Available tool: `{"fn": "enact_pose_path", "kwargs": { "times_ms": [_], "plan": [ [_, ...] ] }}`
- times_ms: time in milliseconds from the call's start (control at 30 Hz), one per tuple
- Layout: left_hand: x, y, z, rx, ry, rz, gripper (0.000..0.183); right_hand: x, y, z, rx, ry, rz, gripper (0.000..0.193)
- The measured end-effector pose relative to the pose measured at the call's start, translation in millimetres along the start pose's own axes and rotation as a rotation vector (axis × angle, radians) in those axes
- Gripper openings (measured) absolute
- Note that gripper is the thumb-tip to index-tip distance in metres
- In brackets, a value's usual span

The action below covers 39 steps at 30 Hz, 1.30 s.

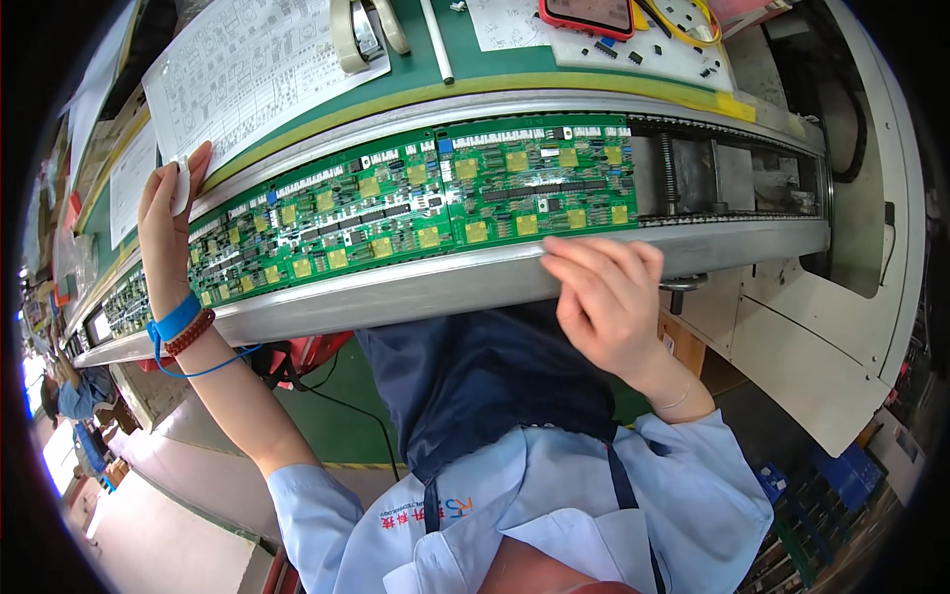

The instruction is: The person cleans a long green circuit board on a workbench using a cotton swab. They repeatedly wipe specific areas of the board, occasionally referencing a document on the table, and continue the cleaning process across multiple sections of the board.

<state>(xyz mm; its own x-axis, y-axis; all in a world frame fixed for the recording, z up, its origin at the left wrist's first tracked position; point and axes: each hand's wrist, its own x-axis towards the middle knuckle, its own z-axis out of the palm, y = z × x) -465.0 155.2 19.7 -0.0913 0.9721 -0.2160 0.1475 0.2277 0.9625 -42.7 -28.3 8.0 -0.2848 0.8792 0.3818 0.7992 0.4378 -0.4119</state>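
Green boards point(426, 203) run lengthwise along the rail, just beyond the right hand point(604, 297), loosely curled and empty; left hand point(170, 233) pinches a white piece point(181, 185).

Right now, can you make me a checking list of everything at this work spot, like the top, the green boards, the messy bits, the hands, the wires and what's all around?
Surface: a metal conveyor rail below a green bench top.
Job's things: two green circuit boards on the conveyor, left board and right board, both with yellow squares.
Clutter: printed sheets, tape rolls, small black parts on a white tray.
Hands: left hand holds a small white piece at the far rail; right hand rests on the near rail, holding nothing.
Cables: a blue wrist strap with its cord.
Surroundings: blue crates and the factory floor.
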Motion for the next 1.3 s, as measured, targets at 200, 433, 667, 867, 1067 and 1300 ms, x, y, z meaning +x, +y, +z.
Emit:
{"fn": "enact_pose_path", "kwargs": {
  "times_ms": [200,433,667,867,1067,1300],
  "plan": [
    [-4,3,2,0.031,0.015,0.024,0.024,6,22,-7,-0.056,0.057,0.084,0.029],
    [-3,3,5,0.037,0.027,0.024,0.025,24,38,-13,-0.02,-0.024,0.059,0.016],
    [0,0,-2,0.032,0.036,0.007,0.032,36,41,-17,-0.029,-0.102,-0.024,0.014],
    [0,0,1,0.047,0.039,0.016,0.03,41,46,-20,-0.046,-0.155,-0.09,0.011],
    [1,-1,-2,0.064,0.034,0.013,0.028,42,50,-22,-0.028,-0.168,-0.108,0.01],
    [2,-2,2,0.034,0.016,0.015,0.03,40,51,-24,-0.055,-0.159,-0.109,0.012]
  ]
}}
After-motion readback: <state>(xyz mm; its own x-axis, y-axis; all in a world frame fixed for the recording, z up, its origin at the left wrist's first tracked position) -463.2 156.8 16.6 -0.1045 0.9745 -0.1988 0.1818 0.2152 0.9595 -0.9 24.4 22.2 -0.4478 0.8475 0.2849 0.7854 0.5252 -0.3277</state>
